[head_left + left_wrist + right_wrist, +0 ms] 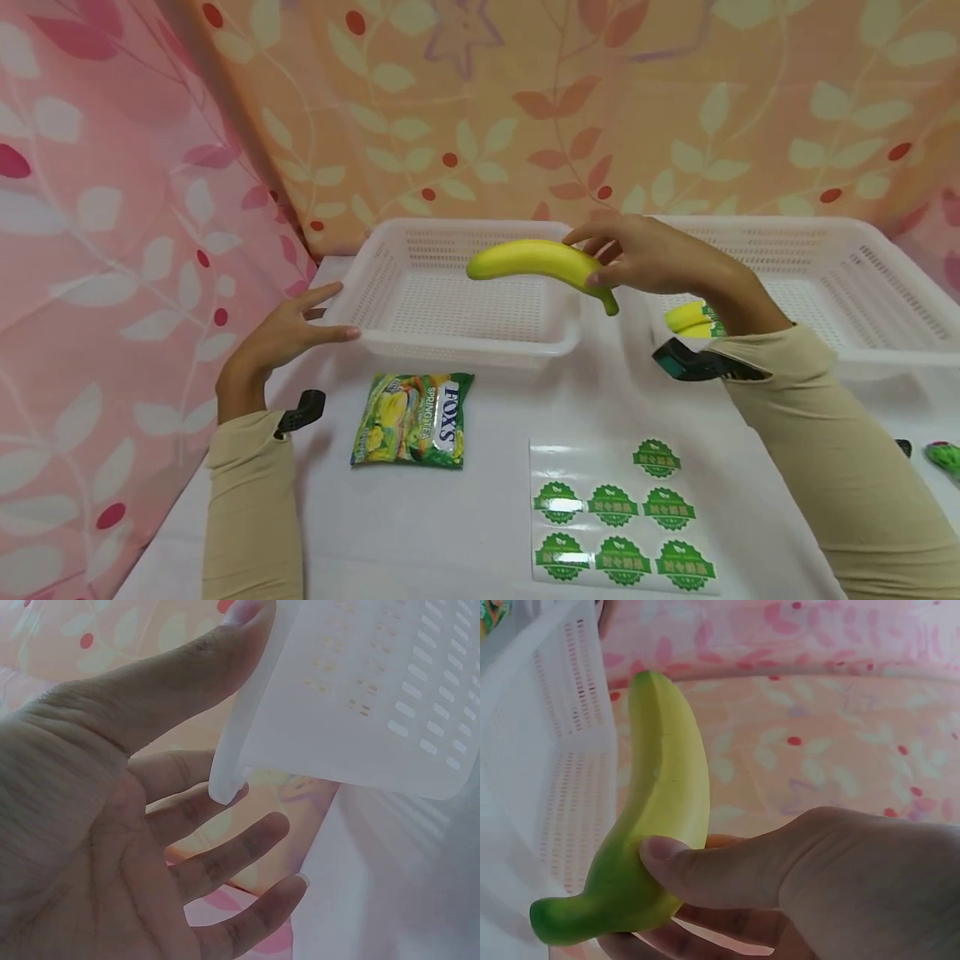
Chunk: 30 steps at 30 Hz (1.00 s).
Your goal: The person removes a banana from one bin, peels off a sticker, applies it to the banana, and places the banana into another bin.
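Note:
My right hand (pixel 645 254) grips a yellow banana (pixel 528 258) near its greenish stem end. The banana lies roughly level above the right part of a white plastic basket (pixel 450 343); its curved body points left. In the right wrist view my thumb (pixel 697 870) presses on its side, with fingers behind it. At the basket's left front corner, my left hand (pixel 281 333) has its fingers spread. The left wrist view shows the thumb (pixel 195 675) against the rim and the other fingers reaching behind and below, loosely extended.
A second white basket (pixel 900 354) at right holds yellow bananas (pixel 688 320) with a green label. In front lie a green candy bag (pixel 412 419) and a sheet of round green stickers (pixel 622 525). Part of a green item (pixel 943 457) shows at the right edge. Floral cloth hangs behind.

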Each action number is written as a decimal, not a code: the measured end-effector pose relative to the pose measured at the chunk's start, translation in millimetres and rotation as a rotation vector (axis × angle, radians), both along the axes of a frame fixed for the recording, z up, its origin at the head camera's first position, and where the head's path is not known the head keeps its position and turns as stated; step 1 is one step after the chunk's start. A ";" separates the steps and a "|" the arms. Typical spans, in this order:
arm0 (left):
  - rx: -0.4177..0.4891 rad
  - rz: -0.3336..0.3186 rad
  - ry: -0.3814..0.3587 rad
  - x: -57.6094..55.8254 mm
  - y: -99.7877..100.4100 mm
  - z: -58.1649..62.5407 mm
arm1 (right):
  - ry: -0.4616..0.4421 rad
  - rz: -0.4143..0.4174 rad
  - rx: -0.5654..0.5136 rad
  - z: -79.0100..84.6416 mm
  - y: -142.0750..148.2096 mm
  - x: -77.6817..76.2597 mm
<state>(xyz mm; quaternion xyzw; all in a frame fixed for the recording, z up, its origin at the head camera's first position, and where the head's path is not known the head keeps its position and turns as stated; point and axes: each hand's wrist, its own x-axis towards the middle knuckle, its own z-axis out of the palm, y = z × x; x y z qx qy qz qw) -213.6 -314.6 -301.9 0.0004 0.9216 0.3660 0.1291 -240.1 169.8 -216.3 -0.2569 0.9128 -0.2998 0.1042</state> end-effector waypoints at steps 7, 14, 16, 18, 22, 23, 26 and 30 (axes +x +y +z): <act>0.009 -0.003 0.000 3.0 -5.7 -0.3 | 0.046 -0.014 0.011 -21.7 34.3 40.9; 0.018 -0.009 0.009 4.5 -3.7 2.2 | 0.022 -0.036 0.016 -55.0 58.9 74.2; 0.017 -0.011 0.008 4.1 -3.2 2.4 | 0.015 -0.025 0.006 -63.7 63.7 80.9; 0.016 -0.012 0.008 3.5 -2.4 2.3 | 0.006 -0.015 0.003 -71.9 66.7 86.3; 0.014 -0.008 0.000 3.1 -2.7 2.3 | -0.036 0.002 0.000 -88.1 67.3 90.4; 0.012 -0.008 -0.004 3.2 -3.1 2.5 | -0.046 0.004 0.001 -92.3 67.3 90.2; 0.007 -0.009 -0.011 3.4 -3.9 3.0 | -0.059 0.009 0.008 -104.5 68.8 86.8; -0.009 -0.022 -0.009 3.7 -2.3 5.1 | -0.049 0.002 0.025 -117.1 72.5 81.3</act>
